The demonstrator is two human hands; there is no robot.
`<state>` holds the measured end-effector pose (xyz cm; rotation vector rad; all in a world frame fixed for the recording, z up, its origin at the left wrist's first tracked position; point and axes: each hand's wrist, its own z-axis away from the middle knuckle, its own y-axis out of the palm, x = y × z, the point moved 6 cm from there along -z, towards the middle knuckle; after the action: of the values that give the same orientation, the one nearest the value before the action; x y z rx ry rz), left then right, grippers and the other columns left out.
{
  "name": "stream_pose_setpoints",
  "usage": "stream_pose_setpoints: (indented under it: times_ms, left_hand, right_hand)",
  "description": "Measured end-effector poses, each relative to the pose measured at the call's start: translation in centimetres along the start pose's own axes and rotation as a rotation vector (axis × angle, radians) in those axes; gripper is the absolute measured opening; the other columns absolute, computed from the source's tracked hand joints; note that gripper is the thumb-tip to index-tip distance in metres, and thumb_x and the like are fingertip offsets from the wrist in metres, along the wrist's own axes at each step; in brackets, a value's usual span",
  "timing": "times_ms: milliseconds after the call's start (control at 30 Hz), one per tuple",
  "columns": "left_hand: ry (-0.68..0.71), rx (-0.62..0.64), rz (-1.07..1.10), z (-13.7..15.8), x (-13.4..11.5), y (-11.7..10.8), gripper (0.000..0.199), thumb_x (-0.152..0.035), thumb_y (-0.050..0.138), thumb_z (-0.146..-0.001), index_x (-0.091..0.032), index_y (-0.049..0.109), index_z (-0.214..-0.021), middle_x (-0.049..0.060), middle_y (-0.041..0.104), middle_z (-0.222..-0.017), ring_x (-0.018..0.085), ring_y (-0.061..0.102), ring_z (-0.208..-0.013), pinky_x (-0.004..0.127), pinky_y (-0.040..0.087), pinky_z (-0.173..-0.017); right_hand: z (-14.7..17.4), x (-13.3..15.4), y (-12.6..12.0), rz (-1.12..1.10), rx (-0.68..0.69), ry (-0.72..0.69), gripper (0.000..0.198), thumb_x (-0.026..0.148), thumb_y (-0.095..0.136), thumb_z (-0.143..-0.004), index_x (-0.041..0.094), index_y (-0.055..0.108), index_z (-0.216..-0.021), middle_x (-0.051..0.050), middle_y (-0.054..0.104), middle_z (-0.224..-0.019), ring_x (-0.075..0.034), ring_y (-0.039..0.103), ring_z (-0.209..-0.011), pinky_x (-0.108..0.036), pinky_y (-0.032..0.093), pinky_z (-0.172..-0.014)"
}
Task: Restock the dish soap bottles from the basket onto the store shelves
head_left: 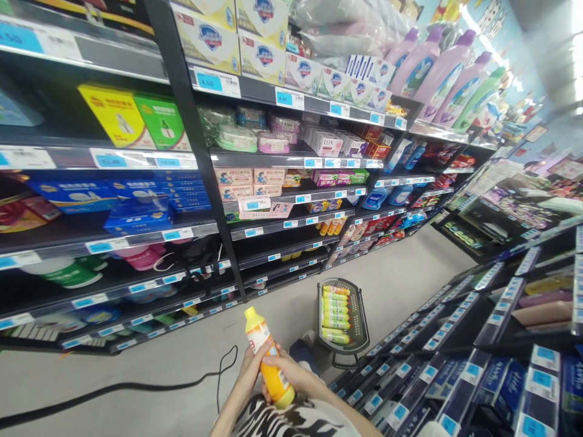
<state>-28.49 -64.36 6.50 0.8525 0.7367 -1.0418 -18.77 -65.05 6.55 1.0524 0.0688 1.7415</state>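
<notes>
A yellow bottle (276, 383) with a yellow cap and an orange-and-white label is held tilted in front of my body. My left hand (251, 368) wraps around its left side, while my right hand (288, 368) grips it from the right, the thumbs close together over the label. Beyond my hands, a dark shopping basket (363, 318) stands on the floor. Several yellow-green bottles (336, 317) lie in it side by side, with an orange one (336, 291) at the far end.
Shelves with boxed soap (262, 57), blue boxes (136, 212) and lilac detergent bottles (449, 76) line the left and far side. Another shelf unit (437, 340) flanks the right. A black cable (150, 386) crosses the floor at lower left.
</notes>
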Motion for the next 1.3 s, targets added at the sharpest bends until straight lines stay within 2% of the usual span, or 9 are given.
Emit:
stream_pose_setpoints:
  times_ms: [100,333,633,767,1000,1067,1167,1233,1300]
  left_hand:
    - [-0.010,0.052,0.054,-0.1,0.3,0.1,0.055,-0.065,0.075,-0.073,-0.014,0.068,-0.093,0.013,0.078,-0.092,0.029,0.075,-0.086,0.036,0.057,-0.081]
    - [-0.017,0.067,0.067,-0.3,0.3,0.1,0.054,-0.063,0.077,-0.072,-0.013,0.069,-0.091,0.014,0.079,-0.093,0.029,0.075,-0.088,0.035,0.057,-0.082]
    - [-0.032,0.042,0.076,0.3,-0.2,0.3,0.051,-0.060,0.078,-0.072,-0.014,0.069,-0.093,0.013,0.079,-0.094,0.029,0.076,-0.087,0.035,0.058,-0.080]
    - [-0.040,0.034,0.059,0.6,-0.6,0.4,0.053,-0.061,0.078,-0.070,-0.014,0.068,-0.092,0.013,0.079,-0.093,0.030,0.076,-0.086,0.036,0.058,-0.080]
    - [-0.042,0.036,0.009,0.8,-0.9,0.4,0.058,-0.067,0.075,-0.070,-0.014,0.067,-0.092,0.014,0.078,-0.094,0.030,0.075,-0.088,0.036,0.058,-0.081]
    - [-0.032,0.052,-0.033,0.9,-1.2,0.5,0.062,-0.068,0.074,-0.071,-0.014,0.068,-0.099,0.016,0.078,-0.099,0.033,0.075,-0.094,0.039,0.058,-0.085]
    - [0.012,0.030,-0.108,1.1,-1.8,0.2,0.069,-0.068,0.073,-0.073,-0.015,0.066,-0.117,0.018,0.073,-0.125,0.036,0.067,-0.121,0.041,0.053,-0.102]
    - [0.049,0.024,-0.098,1.1,-2.0,0.1,0.074,-0.068,0.071,-0.077,-0.018,0.061,-0.130,0.017,0.064,-0.142,0.036,0.057,-0.135,0.042,0.048,-0.111]
    - [0.082,0.097,-0.064,1.2,-2.1,0.4,0.076,-0.069,0.065,-0.083,-0.020,0.054,-0.139,0.016,0.058,-0.149,0.035,0.054,-0.139,0.044,0.047,-0.113]
  right_hand:
    - [0.1,0.1,0.1,0.002,0.012,-0.001,0.049,0.061,0.067,-0.062,0.019,0.058,-0.085,-0.001,0.057,-0.049,-0.017,0.057,-0.042,-0.022,0.042,-0.041]
    - [0.1,0.2,0.3,0.025,0.032,-0.010,0.045,0.063,0.065,-0.063,0.021,0.053,-0.074,-0.001,0.057,-0.051,-0.016,0.056,-0.042,-0.023,0.042,-0.042]
    - [-0.8,-0.9,-0.5,0.037,0.019,-0.007,0.044,0.065,0.064,-0.063,0.025,0.052,-0.075,-0.004,0.056,-0.056,-0.019,0.053,-0.043,-0.027,0.037,-0.048]
    - [-0.8,-0.9,-0.5,0.039,0.012,-0.011,0.048,0.065,0.066,-0.060,0.023,0.052,-0.077,-0.004,0.058,-0.056,-0.019,0.055,-0.044,-0.027,0.039,-0.048]
    - [-0.7,-0.8,-0.5,0.024,-0.017,-0.012,0.053,0.065,0.068,-0.059,0.022,0.052,-0.086,0.000,0.058,-0.052,-0.018,0.055,-0.042,-0.025,0.040,-0.044]
    - [-0.4,-0.7,-0.6,0.003,-0.035,-0.047,0.058,0.065,0.071,-0.058,0.023,0.051,-0.093,0.001,0.060,-0.053,-0.018,0.055,-0.042,-0.027,0.043,-0.045]
    - [0.0,-0.1,-0.8,-0.009,-0.069,-0.157,0.068,0.073,0.074,-0.059,0.024,0.049,-0.099,0.001,0.063,-0.055,-0.018,0.054,-0.040,-0.029,0.046,-0.046]
    - [0.4,0.6,-1.1,-0.036,-0.131,-0.231,0.071,0.081,0.071,-0.060,0.022,0.051,-0.095,0.001,0.060,-0.054,-0.017,0.053,-0.038,-0.029,0.045,-0.044]
    - [0.9,1.7,-1.6,-0.099,-0.237,-0.301,0.072,0.085,0.068,-0.061,0.021,0.052,-0.090,0.001,0.058,-0.053,-0.017,0.055,-0.041,-0.028,0.045,-0.044]
